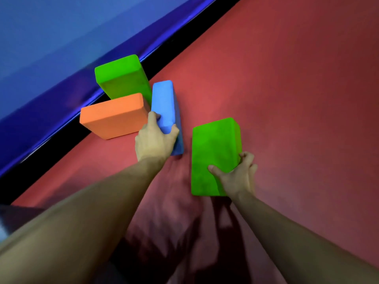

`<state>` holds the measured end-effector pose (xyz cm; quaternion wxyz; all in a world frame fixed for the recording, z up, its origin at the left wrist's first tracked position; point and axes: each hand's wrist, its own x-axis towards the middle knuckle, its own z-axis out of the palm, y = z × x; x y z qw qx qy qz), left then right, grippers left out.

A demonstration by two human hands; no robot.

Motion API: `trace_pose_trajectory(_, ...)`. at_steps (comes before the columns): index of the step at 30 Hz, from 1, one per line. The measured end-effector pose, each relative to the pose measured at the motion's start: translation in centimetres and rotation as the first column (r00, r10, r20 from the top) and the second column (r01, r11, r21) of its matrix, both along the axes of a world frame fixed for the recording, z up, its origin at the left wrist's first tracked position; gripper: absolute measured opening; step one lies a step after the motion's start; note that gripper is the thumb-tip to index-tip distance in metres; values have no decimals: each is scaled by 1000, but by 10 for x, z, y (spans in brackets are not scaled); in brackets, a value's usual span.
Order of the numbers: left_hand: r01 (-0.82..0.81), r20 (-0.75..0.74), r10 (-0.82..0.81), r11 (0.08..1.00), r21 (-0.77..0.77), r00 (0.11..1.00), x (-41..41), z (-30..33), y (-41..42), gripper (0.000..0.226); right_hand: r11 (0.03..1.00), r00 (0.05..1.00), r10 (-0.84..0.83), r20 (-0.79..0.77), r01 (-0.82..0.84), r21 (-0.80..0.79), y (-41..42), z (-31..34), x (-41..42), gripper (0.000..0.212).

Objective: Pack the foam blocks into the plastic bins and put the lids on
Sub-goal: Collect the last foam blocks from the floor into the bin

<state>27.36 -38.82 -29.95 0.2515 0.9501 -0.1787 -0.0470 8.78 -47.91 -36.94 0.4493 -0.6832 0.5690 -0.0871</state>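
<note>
Right hand (235, 175) grips near green block (213, 152) above red mat (297, 99) | left hand (155, 140) clasps blue block (165, 105), beside orange block (112, 116) and far green block (121, 77) | step: gathering | next: carry both to bins, none in view

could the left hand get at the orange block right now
Probably not right away: the left hand grips the blue block. The orange block lies just beside it with its top uncovered, so once it lets go the way looks free.

Red padded floor (287, 99), glossy blue mat (51, 48) beside it
</note>
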Motion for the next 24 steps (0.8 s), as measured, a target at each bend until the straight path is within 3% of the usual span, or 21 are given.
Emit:
trace_pose_trajectory(4,-71,-83,59,986,-154,995,-50,61,39,46,989,988,-119,99,126,-71,27,43,-31,90)
trace_pose_trajectory(8,-94,-73,78,961,-259,994,-99,131,94,43,981,965,-148,216,170,-91,63,104,-56,88)
trace_pose_trajectory(16,-155,51,202,869,-469,978,-229,318,258,43,998,931,-8,366,30,-55,200,290,-136,89)
trace_pose_trajectory(24,-350,20,489,652,-672,872,-380,459,467,47,991,840,136,525,-115,-73,373,448,-253,86)
